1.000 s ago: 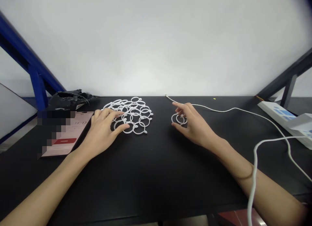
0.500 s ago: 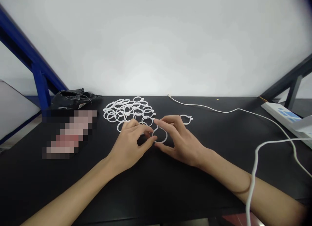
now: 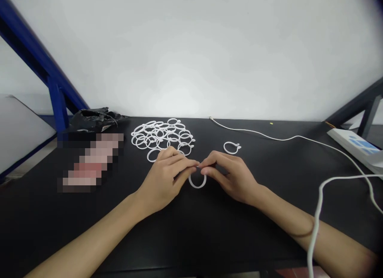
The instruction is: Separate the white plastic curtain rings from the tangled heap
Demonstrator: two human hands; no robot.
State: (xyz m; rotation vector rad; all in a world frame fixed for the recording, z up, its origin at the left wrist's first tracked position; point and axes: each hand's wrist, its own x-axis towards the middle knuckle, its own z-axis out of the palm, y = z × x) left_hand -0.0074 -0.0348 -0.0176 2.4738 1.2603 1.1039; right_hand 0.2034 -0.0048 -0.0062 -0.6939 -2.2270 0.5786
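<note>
Between my two hands is a white plastic ring (image 3: 197, 186), its curved lower part showing below my fingers. My left hand (image 3: 166, 178) pinches its upper left side between thumb and fingers. On the upper right side, my right hand (image 3: 230, 172) pinches it the same way, so the fingertips of both hands nearly meet. The top of the ring is hidden by the fingers. A heap of similar white rings (image 3: 154, 155) lies just beyond my left hand. Past my right hand rests a single white ring (image 3: 230, 152) with an open gap and small end tabs.
Crumpled black plastic (image 3: 89, 120) lies at the back left, near a blue metal frame (image 3: 55, 98) and a blurred-out patch (image 3: 92, 162). A white cable (image 3: 260, 133) crosses the black table (image 3: 167, 242) and loops over my right forearm. A white device (image 3: 356, 144) stands at the right.
My right hand has shifted from around the ring's right side to a pinch at its top. Both hands' fingertips have come together there, and the ring sits slightly lower in view.
</note>
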